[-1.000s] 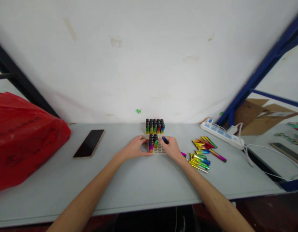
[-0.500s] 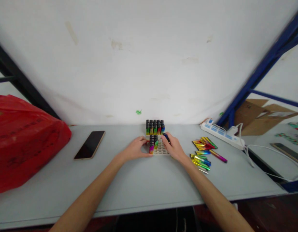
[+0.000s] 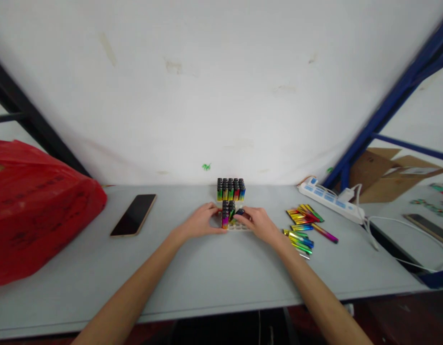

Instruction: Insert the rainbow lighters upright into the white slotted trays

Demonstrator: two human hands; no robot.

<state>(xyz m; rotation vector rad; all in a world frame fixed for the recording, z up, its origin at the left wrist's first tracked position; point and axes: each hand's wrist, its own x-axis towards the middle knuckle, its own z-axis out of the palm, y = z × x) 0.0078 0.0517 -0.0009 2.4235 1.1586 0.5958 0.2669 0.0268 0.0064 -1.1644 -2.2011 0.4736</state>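
A pale tray with rows of holes (image 3: pixel 239 227) lies on the table before me, with upright lighters (image 3: pixel 225 218) with black tops in its left columns. My left hand (image 3: pixel 203 221) grips the tray's left end, thumb at the front corner and fingers behind, beside the lighters. My right hand (image 3: pixel 257 222) is closed on a lighter (image 3: pixel 240 211) with a dark top, tilted over the tray just right of the standing ones. Its lower part is mostly hidden by my fingers. Directly behind stands a block of several lighters (image 3: pixel 231 189) in coloured rows.
Loose shiny lighter-like pieces (image 3: pixel 303 230) lie in a pile on the right. A phone (image 3: pixel 134 215) rests at left, near a red plastic bag (image 3: pixel 38 215). A white power strip (image 3: pixel 331 199) with cables and a cardboard box (image 3: pixel 382 175) are at the far right.
My right hand has moved a little left and down with the lighter, from the tray's back right to beside the standing lighters. My left hand stays in place.
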